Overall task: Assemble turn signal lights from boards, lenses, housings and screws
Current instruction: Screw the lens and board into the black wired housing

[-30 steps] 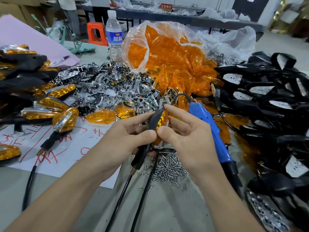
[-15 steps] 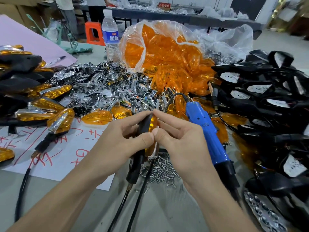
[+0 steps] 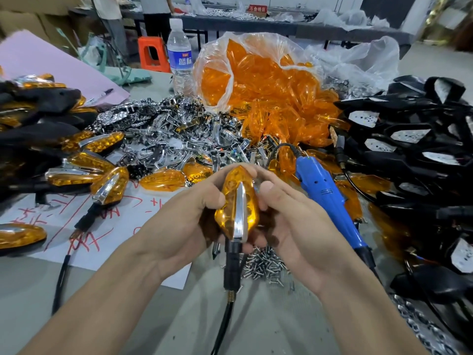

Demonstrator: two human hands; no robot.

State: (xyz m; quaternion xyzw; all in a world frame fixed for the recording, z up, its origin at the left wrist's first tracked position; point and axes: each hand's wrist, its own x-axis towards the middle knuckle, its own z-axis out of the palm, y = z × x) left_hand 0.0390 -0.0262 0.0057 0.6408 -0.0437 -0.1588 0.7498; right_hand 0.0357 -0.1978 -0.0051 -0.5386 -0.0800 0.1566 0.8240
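Heaps of black housings and amber lenses flank the work. Left hand and right hand, fingers curled closed, clasp one turn signal, now rotated lens-up from its edge-on pose: lens apparently seated. Screws lie beneath.

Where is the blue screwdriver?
In the head view, the blue screwdriver lies on the table just right of the right hand, beside the black housings.

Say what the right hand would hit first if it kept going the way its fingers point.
The right hand points up-left, fingers already touching the amber turn signal it holds; past that, probably the left hand. Depth is uncertain.
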